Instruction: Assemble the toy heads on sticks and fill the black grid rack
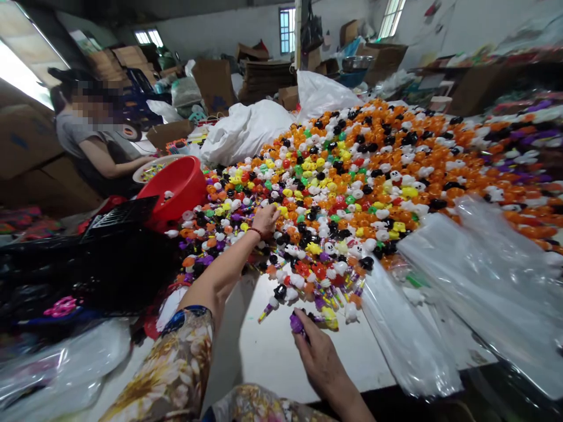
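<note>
A large heap of small plastic toy figures [325, 176] in orange, white, black, yellow, green, red and purple covers the white table [281, 351]. My left hand [265, 221], with a dark red bracelet at the wrist, reaches into the heap's near-left part. Its fingers are drawn together beside a yellow figure [282, 211]; what they grip is hidden. Low over the table's front, my right hand [323, 357] is closed on a purple toy figure [297, 323], with something black beside it. Close by lie figures on patterned sticks, one with a white top [273, 303].
Clear plastic bags [409, 334] lie to the right, partly over the heap. A red basin [176, 187] stands at the left, near a black crate [121, 217]. Beyond, a seated person [99, 140] works at a white bowl [152, 169]. White sacks [250, 129] lie behind the heap.
</note>
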Tool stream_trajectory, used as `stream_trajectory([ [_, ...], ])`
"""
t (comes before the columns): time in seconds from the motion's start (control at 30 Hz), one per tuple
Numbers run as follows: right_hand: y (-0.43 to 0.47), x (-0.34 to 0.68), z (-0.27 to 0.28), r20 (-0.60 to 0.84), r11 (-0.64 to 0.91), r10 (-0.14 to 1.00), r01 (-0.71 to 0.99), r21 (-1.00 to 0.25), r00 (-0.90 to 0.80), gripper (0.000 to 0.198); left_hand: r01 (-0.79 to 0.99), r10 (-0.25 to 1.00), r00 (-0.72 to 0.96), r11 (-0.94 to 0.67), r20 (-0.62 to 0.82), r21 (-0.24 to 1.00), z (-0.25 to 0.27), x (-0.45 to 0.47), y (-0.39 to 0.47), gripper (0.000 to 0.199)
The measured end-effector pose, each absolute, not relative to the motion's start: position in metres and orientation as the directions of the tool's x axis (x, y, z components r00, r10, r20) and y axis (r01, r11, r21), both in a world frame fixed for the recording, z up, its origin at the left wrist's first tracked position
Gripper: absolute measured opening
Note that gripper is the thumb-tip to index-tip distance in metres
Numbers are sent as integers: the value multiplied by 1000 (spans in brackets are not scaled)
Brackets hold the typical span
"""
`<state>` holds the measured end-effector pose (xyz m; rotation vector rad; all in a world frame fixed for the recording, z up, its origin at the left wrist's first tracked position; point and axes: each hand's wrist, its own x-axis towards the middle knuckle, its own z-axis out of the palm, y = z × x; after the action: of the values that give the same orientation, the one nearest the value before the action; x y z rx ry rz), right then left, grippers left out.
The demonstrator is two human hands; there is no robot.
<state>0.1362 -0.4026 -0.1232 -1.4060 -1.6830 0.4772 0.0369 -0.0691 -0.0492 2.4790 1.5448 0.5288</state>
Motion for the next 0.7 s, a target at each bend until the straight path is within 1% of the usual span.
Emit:
stream_trajectory([
  [0.03,-402,136,-123,366,288,931,589,-755,13,47,799,902,345,-428,261,423,-47,31,-73,19],
  [0.07,-401,136,-122,358,283,934,582,-762,14,47,731,909,270,-408,318,547,-45,25,-79,18],
  [0.1,-400,135,-121,348,275,937,575,-770,18,46,624,917,180,-386,356,679,-43,18,-86,18],
  [0.13,-400,135,-120,334,263,942,565,-782,22,46,491,929,92,-356,359,795,-43,9,-96,19],
  [0.17,-399,135,-119,317,250,948,553,-794,26,45,360,944,25,-315,328,878,-43,0,-108,22],
  [0.23,-398,133,-118,285,225,958,524,-822,35,44,199,979,-23,-194,203,961,-48,-21,-138,28],
  [0.27,-397,132,-118,267,212,963,508,-835,37,43,163,991,-23,-123,128,979,-52,-32,-155,31],
  [0.33,-396,129,-118,230,188,973,472,-861,31,43,159,1000,-5,29,-29,987,-61,-52,-187,36],
  [0.43,-393,120,-119,181,162,983,413,-896,8,42,183,965,10,255,-261,949,-73,-73,-224,44],
  [0.5,-390,112,-119,170,149,985,385,-911,20,43,122,925,-14,378,-379,918,-77,-79,-239,49],
  [0.57,-387,104,-117,176,148,983,370,-917,43,45,-11,898,-2,440,-440,898,-78,-83,-250,53],
  [0.6,-386,100,-115,182,154,982,363,-919,44,45,-79,897,25,442,-441,894,-78,-84,-256,53],
  [0.67,-386,94,-110,187,167,982,344,-924,24,44,-179,914,93,406,-395,896,-77,-85,-270,49],
  [0.7,-386,93,-108,185,169,983,336,-927,16,42,-200,922,127,384,-365,901,-77,-85,-278,47],
])
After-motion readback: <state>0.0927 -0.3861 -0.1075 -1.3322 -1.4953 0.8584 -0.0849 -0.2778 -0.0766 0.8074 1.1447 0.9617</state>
